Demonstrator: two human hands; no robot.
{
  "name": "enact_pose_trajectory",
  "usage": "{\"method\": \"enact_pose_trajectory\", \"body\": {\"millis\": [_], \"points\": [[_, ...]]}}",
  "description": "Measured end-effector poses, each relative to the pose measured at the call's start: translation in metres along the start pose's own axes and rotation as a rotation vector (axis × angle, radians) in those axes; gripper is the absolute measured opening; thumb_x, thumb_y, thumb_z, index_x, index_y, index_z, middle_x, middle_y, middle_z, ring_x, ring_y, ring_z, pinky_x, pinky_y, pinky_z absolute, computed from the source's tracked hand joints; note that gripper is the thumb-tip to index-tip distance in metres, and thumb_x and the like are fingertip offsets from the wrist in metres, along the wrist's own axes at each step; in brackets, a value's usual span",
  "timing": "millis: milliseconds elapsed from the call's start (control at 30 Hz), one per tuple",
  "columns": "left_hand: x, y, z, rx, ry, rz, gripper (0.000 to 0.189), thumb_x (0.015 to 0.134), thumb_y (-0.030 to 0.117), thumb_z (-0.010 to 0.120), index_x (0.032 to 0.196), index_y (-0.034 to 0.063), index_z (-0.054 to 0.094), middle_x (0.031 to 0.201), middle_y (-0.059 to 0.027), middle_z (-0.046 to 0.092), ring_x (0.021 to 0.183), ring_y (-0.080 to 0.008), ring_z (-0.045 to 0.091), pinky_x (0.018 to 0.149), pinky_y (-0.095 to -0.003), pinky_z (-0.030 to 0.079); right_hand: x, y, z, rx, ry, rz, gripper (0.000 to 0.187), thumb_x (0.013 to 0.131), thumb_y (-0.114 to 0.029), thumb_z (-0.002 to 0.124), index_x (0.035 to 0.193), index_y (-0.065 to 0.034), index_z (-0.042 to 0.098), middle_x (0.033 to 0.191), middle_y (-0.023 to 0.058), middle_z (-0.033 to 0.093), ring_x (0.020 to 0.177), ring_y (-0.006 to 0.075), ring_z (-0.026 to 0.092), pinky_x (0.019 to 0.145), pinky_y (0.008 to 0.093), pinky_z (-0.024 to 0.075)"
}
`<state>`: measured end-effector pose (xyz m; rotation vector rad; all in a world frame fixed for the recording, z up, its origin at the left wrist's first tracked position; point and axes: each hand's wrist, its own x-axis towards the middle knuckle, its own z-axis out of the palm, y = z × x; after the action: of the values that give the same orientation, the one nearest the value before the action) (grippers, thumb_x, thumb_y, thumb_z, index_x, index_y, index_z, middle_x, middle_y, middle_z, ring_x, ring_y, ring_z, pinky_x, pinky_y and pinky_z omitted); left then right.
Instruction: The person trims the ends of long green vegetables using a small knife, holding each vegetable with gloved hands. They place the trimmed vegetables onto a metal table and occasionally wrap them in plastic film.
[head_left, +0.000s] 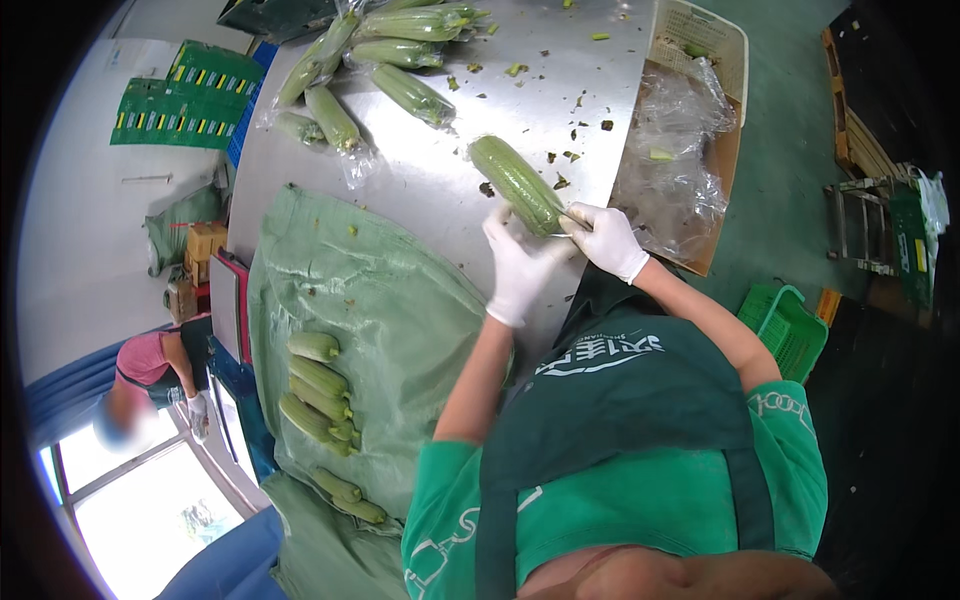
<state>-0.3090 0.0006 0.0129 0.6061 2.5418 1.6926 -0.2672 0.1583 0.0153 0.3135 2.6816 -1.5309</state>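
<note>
A pale green zucchini in clear plastic film lies slantwise on the steel table, its lower end towards me. My left hand, in a white glove, is at that end with thumb and fingers spread around it; whether they touch it is hard to see. My right hand, also gloved in white, pinches a thin, dark, narrow object against the zucchini's lower right end. Its far part is hidden, so its kind cannot be told. Several bagged zucchini lie further up the table.
Unwrapped zucchini rest on a green woven sheet to my left. Dark leaf scraps dot the steel. A cardboard box with clear plastic bags and a cream crate adjoin the right edge. Another person stands far left.
</note>
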Motion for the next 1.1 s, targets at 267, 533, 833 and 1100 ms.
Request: {"method": "enact_pose_trajectory", "body": {"millis": [267,533,833,1100], "points": [[-0.037,-0.006,0.006,0.523,0.09,0.17,0.029,0.068,0.0,0.064,0.095,-0.0008,0.054,0.097,-0.0187,0.049,0.091,-0.0364,0.047,0.082,-0.0429,0.041,-0.009,-0.009,0.017,-0.107,-0.144,-0.113,0.025,0.08,-0.029,0.059,0.097,-0.0116,0.059,0.087,0.0142,0.062,0.08,0.0331,0.062,0.071,0.0406,0.0492],[-0.039,-0.01,0.003,0.363,0.21,0.137,0.017,0.071,-0.003,0.064,0.082,0.0025,0.052,0.092,-0.0155,0.051,0.089,-0.0335,0.048,0.079,-0.0404,0.04,-0.012,-0.014,0.018,-0.083,-0.056,-0.018,0.049,0.073,-0.036,0.067,0.108,-0.0067,0.049,0.102,0.0156,0.059,0.089,0.033,0.061,0.078,0.0396,0.0484],[-0.04,-0.008,0.001,0.324,0.196,0.112,0.017,0.071,-0.001,0.063,0.084,0.002,0.052,0.09,-0.0148,0.051,0.088,-0.0328,0.047,0.078,-0.0402,0.04,-0.015,-0.005,0.033,-0.09,-0.013,-0.036,0.034,0.074,-0.028,0.063,0.101,-0.0084,0.055,0.093,0.0155,0.06,0.081,0.0346,0.061,0.071,0.0416,0.0485],[-0.037,-0.008,0.004,0.57,0.195,0.201,0.012,0.073,0.001,0.058,0.084,-0.0004,0.052,0.084,-0.0161,0.051,0.081,-0.0348,0.049,0.07,-0.0413,0.043,-0.006,-0.004,0.034,-0.299,0.012,-0.203,0.012,0.077,-0.016,0.056,0.085,-0.0083,0.053,0.082,0.0135,0.061,0.075,0.0322,0.062,0.064,0.0435,0.048]]}}
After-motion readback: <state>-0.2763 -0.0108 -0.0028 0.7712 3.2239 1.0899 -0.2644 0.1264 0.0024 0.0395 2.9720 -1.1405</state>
